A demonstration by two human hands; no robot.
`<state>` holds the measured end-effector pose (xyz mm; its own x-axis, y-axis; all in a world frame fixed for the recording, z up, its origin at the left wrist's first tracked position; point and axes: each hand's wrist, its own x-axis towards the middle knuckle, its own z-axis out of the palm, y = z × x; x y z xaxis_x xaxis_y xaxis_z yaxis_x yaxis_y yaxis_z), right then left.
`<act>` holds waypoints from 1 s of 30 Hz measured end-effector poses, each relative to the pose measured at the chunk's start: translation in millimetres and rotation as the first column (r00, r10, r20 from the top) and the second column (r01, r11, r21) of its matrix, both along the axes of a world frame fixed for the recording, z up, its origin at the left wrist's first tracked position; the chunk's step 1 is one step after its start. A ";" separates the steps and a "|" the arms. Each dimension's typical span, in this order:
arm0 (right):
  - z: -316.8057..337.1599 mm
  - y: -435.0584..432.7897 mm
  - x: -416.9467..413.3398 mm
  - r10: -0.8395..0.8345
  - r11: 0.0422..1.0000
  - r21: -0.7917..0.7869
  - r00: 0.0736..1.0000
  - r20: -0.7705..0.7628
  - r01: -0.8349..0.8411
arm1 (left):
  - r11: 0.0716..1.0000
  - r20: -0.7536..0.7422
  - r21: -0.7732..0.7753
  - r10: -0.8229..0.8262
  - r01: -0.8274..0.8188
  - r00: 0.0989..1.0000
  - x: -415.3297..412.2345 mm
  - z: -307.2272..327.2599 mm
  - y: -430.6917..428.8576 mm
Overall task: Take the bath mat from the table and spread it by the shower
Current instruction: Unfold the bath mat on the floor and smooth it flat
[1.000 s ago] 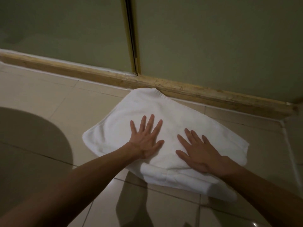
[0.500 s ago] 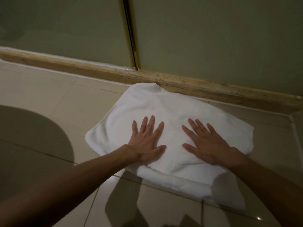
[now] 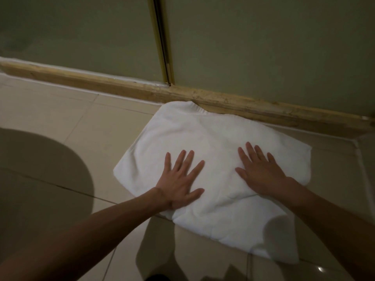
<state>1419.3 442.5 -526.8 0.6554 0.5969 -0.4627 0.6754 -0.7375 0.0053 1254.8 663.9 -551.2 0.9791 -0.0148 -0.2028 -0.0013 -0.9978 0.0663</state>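
Bath mat (image 3: pixel 203 138): white, thick cloth, lying on the tiled floor (image 3: pixel 71 118) at the foot of the shower. It sits skewed. Its far corner touches the worn wooden-looking threshold (image 3: pixel 121 86) just right of the gold frame strip (image 3: pixel 162 41) between the two glass panels. From there its far edge runs away from the threshold toward the floor's right edge. The near edge looks thicker, as if doubled over, and a shallow crease runs across the cloth in front of the hands.

Left hand (image 3: pixel 178 183): flat on the mat, palm down, fingers straight and spread, thumb out to the right. Nothing is grasped. The heel of the palm sits at the mat's near-left edge and the fingertips point toward the threshold.

Right hand (image 3: pixel 261 173): likewise flat, palm down, fingers straight and fanned, not curled round the cloth. It rests on the mat's right half, with the wrist crossing the right-hand edge.

Relation: the mat lies wholly under both palms, pressed to the floor, not lifted or pinched. The hands are apart, with a band of bare cloth between them. Most of the mat lies beyond the fingertips, and a broad strip lies nearer than the wrists.

Other: a large rounded shadow (image 3: pixel 40 169) falls on the floor at the left. A dark shape shows at the bottom edge of the view, but I cannot tell what it is.
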 end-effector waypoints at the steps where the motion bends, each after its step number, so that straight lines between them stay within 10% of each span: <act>1: 0.0 -3.3 -0.3 0.000 1.000 0.009 1.000 -0.007 0.000 | 1.000 0.002 0.000 -0.002 0.002 1.000 0.0 -0.3 0.5; 22: 10.1 -12.4 -24.5 -0.119 0.992 0.052 0.993 -0.005 0.119 | 0.995 0.006 -0.036 -0.092 0.092 0.996 3.8 3.7 16.3; 30: 17.6 -8.7 -15.7 -0.204 0.974 0.109 0.979 0.027 0.200 | 0.965 -0.033 -0.032 0.259 -0.260 0.965 54.2 21.4 58.2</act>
